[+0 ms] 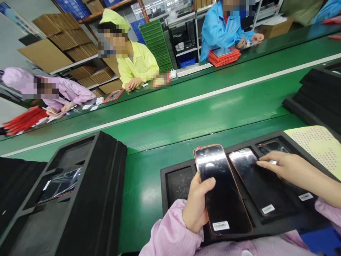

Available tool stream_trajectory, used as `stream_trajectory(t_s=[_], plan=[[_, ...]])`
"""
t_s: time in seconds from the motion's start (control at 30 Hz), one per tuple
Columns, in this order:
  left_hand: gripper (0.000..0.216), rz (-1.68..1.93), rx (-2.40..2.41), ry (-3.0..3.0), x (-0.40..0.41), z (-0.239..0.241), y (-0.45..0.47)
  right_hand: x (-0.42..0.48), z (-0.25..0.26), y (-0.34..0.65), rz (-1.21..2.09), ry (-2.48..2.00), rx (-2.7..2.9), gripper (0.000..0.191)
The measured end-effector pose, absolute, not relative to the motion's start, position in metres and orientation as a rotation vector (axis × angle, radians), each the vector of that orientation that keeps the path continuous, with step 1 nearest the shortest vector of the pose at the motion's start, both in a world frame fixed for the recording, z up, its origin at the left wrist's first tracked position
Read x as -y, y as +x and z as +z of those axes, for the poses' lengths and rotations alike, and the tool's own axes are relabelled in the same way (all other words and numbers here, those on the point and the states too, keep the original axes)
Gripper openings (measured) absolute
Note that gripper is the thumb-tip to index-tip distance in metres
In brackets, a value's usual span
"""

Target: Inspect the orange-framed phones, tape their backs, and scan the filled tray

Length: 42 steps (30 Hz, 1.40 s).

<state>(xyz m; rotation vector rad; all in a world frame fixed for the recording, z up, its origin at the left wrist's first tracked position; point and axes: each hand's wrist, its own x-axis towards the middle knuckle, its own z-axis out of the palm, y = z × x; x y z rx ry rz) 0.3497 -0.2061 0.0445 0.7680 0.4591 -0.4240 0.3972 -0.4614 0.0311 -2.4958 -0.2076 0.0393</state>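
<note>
My left hand (196,204) grips a black phone with an orange rim (222,188) by its left edge, thumb on the glass, holding it over a black foam tray (166,174). A second phone (254,181) lies in the tray's middle slot, and my right hand (279,164) rests its fingertips on that phone's upper part, fingers stretched out. A third phone (271,146) lies in the right slot, partly hidden by my right hand. The tray's left slot (179,184) holds no phone.
A stack of black foam trays (87,199) stands at the left, one holding a phone (61,185). More black trays (319,96) sit at the right beside a perforated yellow sheet (319,145). Behind runs a green conveyor belt (186,117), with three people working across it.
</note>
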Motion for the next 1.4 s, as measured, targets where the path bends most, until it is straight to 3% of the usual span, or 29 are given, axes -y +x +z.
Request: stream_trajectory(t_s=[0.1, 0.33, 0.43, 0.53, 0.7, 0.87, 1.13, 1.27, 1.4], plan=[[0.039, -0.511, -0.41, 0.845, 0.21, 0.045, 0.346, 0.446, 0.037, 0.406, -0.3, -2.509, 0.477, 0.052], [0.037, -0.617, -0.379, 1.004, 0.213, 0.042, 0.343, 0.378, 0.067, 0.425, -0.383, -2.22, 0.891, 0.021], [0.037, -0.618, -0.381, 1.015, 0.211, 0.041, 0.346, 0.369, 0.064, 0.427, -0.594, -2.205, 0.993, 0.015], [0.039, -0.608, -0.385, 0.964, 0.208, 0.04, 0.349, 0.379, 0.064, 0.418, -0.739, -2.145, 1.239, 0.017], [0.041, -0.575, -0.404, 0.87, 0.202, 0.041, 0.355, 0.394, 0.083, 0.397, -0.383, -2.128, 1.697, 0.022], [0.031, -0.472, -0.404, 0.891, 0.202, 0.041, 0.359, 0.375, 0.09, 0.4, -0.246, -1.893, 1.837, 0.035], [0.04, -0.484, -0.51, 0.695, 0.205, 0.029, 0.363, 0.384, 0.054, 0.415, -0.311, -2.043, 1.607, 0.035], [0.029, -0.46, -0.546, 0.837, 0.207, 0.03, 0.363, 0.388, 0.045, 0.426, -0.376, -2.101, 1.459, 0.019], [0.026, -0.419, -0.518, 0.979, 0.21, 0.036, 0.364, 0.382, 0.041, 0.43, -0.382, -2.152, 1.236, 0.031]])
